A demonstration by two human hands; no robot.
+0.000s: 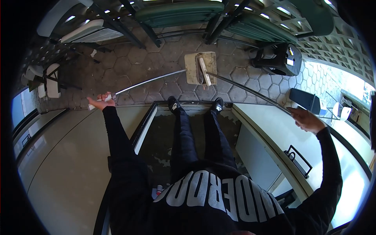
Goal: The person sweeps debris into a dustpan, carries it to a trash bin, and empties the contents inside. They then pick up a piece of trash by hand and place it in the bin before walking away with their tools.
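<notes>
My left hand (102,101) is closed around the white grip of a thin metal handle (150,80), which runs to the left side of a beige dustpan (191,64). In my right hand (308,120) is the long handle of a broom (250,91). The broom's pale head (205,71) rests in the dustpan, its bristles partly hidden. The dustpan lies on the hexagonal paving beyond my feet.
Green chairs (180,14) stand along the lattice at the top, with a white chair (92,31) to their left. A black stool (279,58) is at the upper right. A door frame (147,125) surrounds my legs; a dark bin (304,100) stands at right.
</notes>
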